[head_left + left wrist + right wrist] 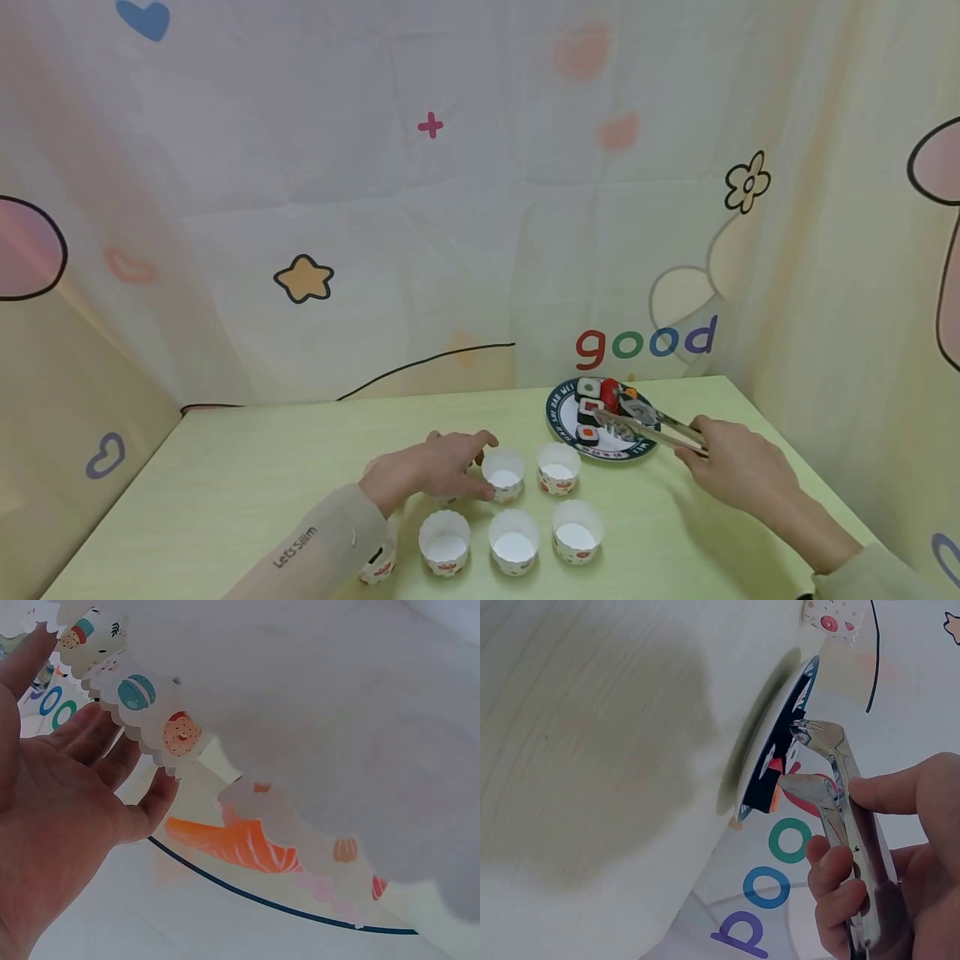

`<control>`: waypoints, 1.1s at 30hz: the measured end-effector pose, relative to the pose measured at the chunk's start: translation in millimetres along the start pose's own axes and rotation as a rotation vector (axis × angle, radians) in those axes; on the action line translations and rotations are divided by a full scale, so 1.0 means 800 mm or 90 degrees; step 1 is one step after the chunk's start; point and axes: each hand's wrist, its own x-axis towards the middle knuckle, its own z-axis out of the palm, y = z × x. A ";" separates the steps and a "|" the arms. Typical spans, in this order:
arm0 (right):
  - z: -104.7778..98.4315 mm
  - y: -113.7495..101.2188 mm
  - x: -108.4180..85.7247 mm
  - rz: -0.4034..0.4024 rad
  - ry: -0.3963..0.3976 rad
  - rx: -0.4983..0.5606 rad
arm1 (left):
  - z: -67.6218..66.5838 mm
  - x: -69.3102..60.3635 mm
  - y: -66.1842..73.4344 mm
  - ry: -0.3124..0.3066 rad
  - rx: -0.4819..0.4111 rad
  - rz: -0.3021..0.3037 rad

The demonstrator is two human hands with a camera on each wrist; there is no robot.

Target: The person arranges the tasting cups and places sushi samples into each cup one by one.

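My left hand point(442, 468) curves its thumb and fingers round a white paper cup point(504, 475) in the back row. The left wrist view shows the fingers point(154, 802) of that hand against a printed cup's scalloped rim point(139, 720), with an orange, white-striped piece point(232, 844) beyond. Metal tongs point(667, 429) are gripped in my right hand point(742, 467). Their ends reach over a blue-rimmed plate point(558, 427) of sushi pieces point(588, 408); in the right wrist view the tips of the tongs point(840, 787) stand apart beside the pieces point(763, 787).
Three paper cups form a front row, at left point(445, 543), middle point(513, 542) and right point(577, 532). Another cup point(558, 469) stands right of the touched one. More cups at the left point(379, 560) are partly covered by my left arm. A printed curtain point(420, 250) hangs behind the table point(225, 492).
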 end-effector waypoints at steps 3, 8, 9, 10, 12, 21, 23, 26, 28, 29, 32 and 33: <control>0.000 0.004 0.001 0.002 -0.004 0.000 | 0.000 0.000 0.001 0.002 0.001 -0.001; -0.001 0.009 0.002 0.004 -0.013 0.001 | 0.000 0.001 0.001 0.001 0.005 -0.008; -0.002 0.010 0.003 0.002 -0.014 0.001 | -0.001 0.001 0.001 0.000 0.005 -0.009; -0.002 0.011 0.003 -0.001 -0.014 -0.001 | 0.000 0.001 0.001 -0.002 0.005 -0.010; -0.003 0.013 0.003 -0.010 -0.013 -0.004 | 0.000 0.001 0.001 -0.005 0.001 -0.015; -0.005 0.023 0.004 -0.035 -0.001 -0.013 | 0.001 0.002 0.001 -0.013 0.005 -0.016; -0.006 0.024 0.007 -0.037 -0.009 -0.013 | 0.001 0.002 0.001 -0.013 0.005 -0.013; -0.008 0.023 0.010 -0.045 -0.023 -0.017 | 0.000 0.002 0.001 -0.013 0.007 -0.008; -0.010 0.022 0.012 -0.051 -0.033 -0.020 | -0.001 0.002 0.001 -0.013 0.006 -0.006; -0.011 0.021 0.012 -0.054 -0.036 -0.020 | -0.001 0.002 0.001 -0.014 0.007 -0.006; -0.012 0.021 0.011 -0.064 -0.043 -0.017 | -0.001 0.002 0.001 -0.015 0.007 -0.007; -0.012 0.021 0.011 -0.066 -0.043 -0.014 | -0.001 0.002 0.001 -0.015 0.007 -0.008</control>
